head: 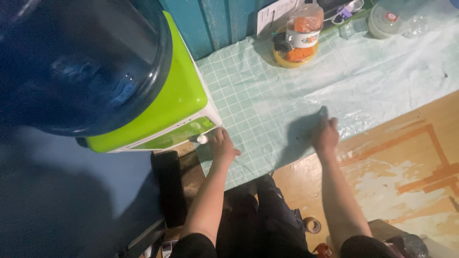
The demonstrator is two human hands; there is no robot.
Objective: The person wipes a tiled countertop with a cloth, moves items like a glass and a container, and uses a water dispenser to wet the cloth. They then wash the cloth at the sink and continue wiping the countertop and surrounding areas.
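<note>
Green water dispenser point(158, 95) is sitting far left. Left hand point(223, 145) is pressing flat, fingers loosely spread, on the checked plastic sheet point(267, 86) beside it. Right hand point(326, 135) is pinching the sheet's near edge, which is running left-to-right over the wooden table point(406, 162).

— Where was there room to pass?
— Between the left hand point(222, 145) and right hand point(325, 136), the tiled-pattern sheet point(258, 102) lay open, and it stayed bare toward the far wall.
— What blocked the way?
— The green dispenser point(177, 102) with its blue water bottle point(81, 62) crowded the left side. A yellow bowl point(292, 56) and a round lidded container point(385, 20) stood along the far edge.
</note>
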